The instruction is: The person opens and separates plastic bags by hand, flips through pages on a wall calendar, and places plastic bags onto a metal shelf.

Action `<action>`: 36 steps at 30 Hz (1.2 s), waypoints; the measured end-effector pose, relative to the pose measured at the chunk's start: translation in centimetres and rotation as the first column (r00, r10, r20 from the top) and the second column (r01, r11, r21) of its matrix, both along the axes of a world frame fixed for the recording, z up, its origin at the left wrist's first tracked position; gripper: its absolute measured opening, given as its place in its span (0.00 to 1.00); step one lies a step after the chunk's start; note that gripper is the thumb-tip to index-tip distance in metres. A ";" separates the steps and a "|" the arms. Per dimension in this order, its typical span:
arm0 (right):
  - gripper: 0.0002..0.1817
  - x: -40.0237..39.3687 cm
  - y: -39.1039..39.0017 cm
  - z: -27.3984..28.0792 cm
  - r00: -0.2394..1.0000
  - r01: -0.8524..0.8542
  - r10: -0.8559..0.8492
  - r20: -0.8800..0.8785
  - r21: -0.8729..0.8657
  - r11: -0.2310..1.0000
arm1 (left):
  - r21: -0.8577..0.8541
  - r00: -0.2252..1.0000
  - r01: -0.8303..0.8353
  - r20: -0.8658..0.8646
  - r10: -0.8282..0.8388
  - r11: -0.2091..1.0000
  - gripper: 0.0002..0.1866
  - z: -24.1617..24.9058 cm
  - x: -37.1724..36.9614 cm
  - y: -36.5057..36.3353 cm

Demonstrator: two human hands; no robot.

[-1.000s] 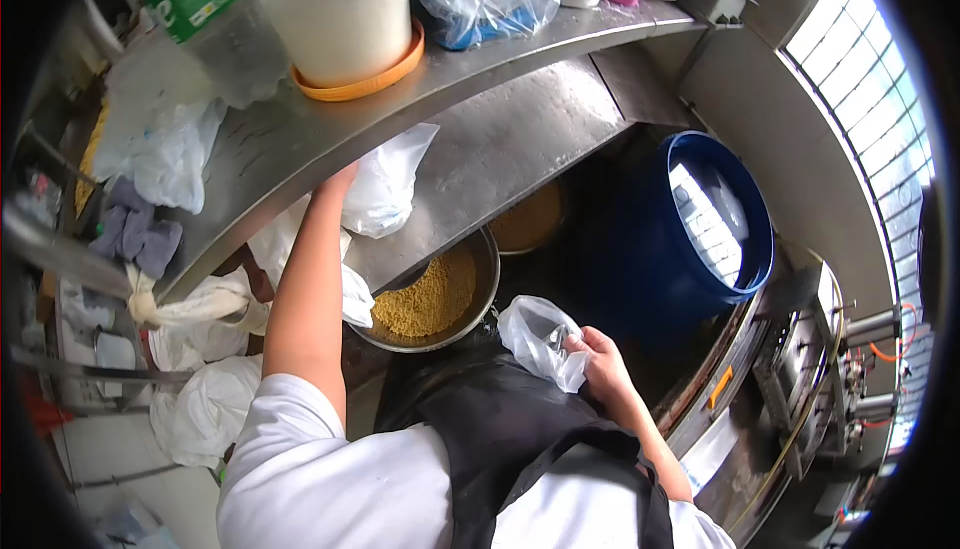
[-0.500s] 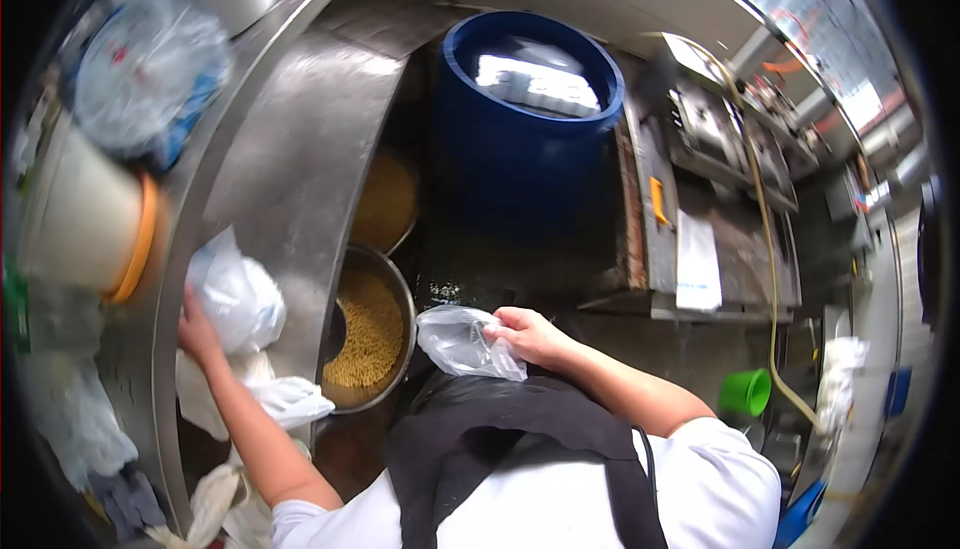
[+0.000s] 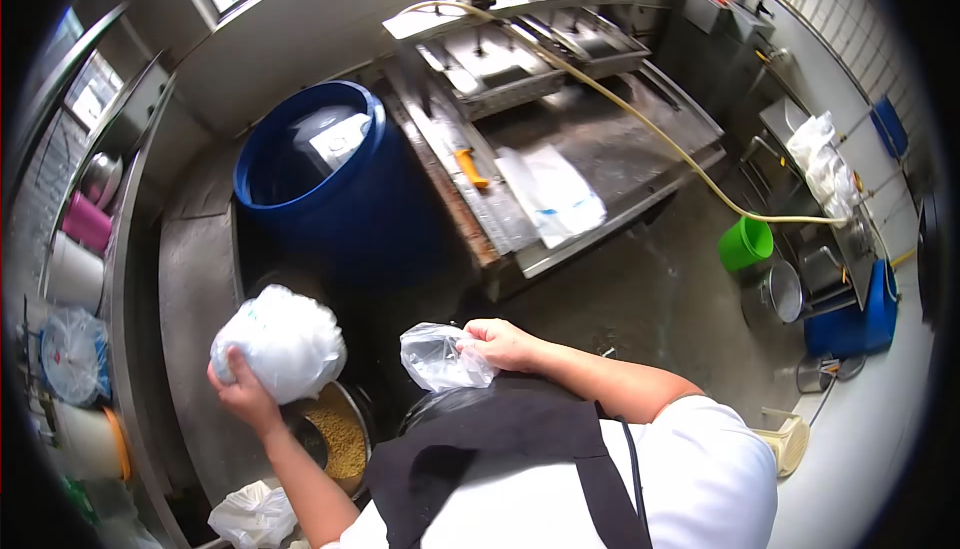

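My left hand (image 3: 243, 389) grips a bulky white plastic bundle (image 3: 285, 344), raised above the edge of the metal counter (image 3: 195, 319). The fingers curl round its lower left side. In front of my apron, my right hand (image 3: 497, 344) pinches a clear plastic bag (image 3: 440, 357) at its right edge, and the bag hangs to the left of the fingers. Partly hidden under the white bundle and my left forearm is a metal bowl of yellow grains (image 3: 340, 441). A white bag (image 3: 252, 515) lies below my left forearm.
A blue barrel (image 3: 350, 219) holding liquid stands ahead. Beyond it a metal worktable (image 3: 640, 139) carries a press, an orange-handled knife (image 3: 470, 168) and a white sheet (image 3: 555, 194). A hose crosses the table. A green bucket (image 3: 745, 244) stands at right, shelves at left.
The view has swung to the right. My left hand has lifted the white bundle off the counter and brought it nearer my body. My right hand still holds the clear bag.
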State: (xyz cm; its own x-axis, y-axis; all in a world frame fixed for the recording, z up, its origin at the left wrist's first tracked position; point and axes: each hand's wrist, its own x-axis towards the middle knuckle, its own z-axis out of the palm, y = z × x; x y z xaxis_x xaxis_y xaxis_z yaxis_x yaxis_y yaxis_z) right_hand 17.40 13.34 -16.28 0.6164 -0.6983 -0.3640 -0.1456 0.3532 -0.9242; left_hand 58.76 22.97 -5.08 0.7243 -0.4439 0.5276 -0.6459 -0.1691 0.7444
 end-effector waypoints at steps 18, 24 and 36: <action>0.09 -31.5 -2.3 -0.9 0.777 0.629 -0.629 -0.004 0.057 0.776 | -0.238 0.527 0.806 -0.125 -0.840 0.541 0.20 2.7 -50.1 -35.7; 0.08 -36.9 -5.2 0.0 0.644 0.761 -0.764 -0.031 0.122 0.637 | -0.104 0.486 0.870 0.008 -0.874 0.483 0.20 0.2 -59.3 -46.0; 0.11 -46.7 -22.0 7.1 0.597 0.754 -0.801 -0.056 -0.302 0.583 | 0.257 0.327 0.916 -0.035 -0.944 0.308 0.50 -2.4 -62.7 -53.0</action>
State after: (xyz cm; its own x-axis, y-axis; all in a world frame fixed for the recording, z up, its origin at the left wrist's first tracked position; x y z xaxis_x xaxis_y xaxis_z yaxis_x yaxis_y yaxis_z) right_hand -29.32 -8.65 -9.15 -0.2586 -0.9509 -0.1701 -0.0736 0.1949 -0.9781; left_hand -3.98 -29.98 -7.48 -0.2924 -0.8816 0.3705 -0.5387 0.4720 0.6979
